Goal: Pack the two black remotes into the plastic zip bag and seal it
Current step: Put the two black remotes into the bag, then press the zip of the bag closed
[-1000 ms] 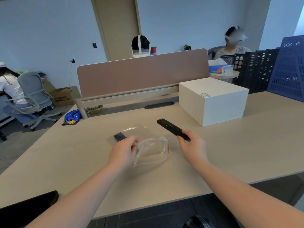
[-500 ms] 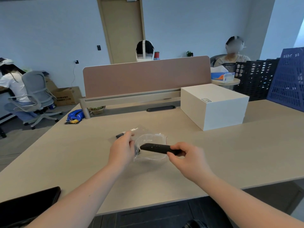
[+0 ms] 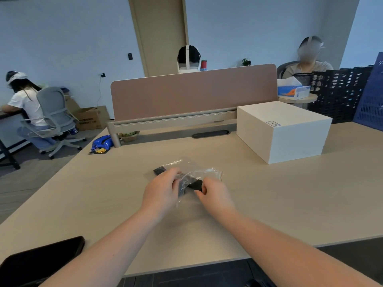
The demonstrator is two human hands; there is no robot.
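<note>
A clear plastic zip bag [image 3: 204,174] is held just above the middle of the beige table [image 3: 290,193]. My left hand [image 3: 160,190] pinches the bag's left edge. My right hand [image 3: 213,193] grips one black remote [image 3: 194,184], which lies partly inside the bag; only a short stretch of it shows between my hands. The other black remote [image 3: 159,170] lies on the table just behind my left hand, mostly hidden by it.
A white box [image 3: 284,131] stands at the back right of the table. A pink divider panel [image 3: 192,92] runs along the far edge. A black flat object [image 3: 41,257] lies at the near left corner. Dark and blue crates [image 3: 352,94] stand far right. People sit beyond.
My right hand has carried the black remote leftward and pushed it into the bag that my left hand holds. Both hands are closer together now.
</note>
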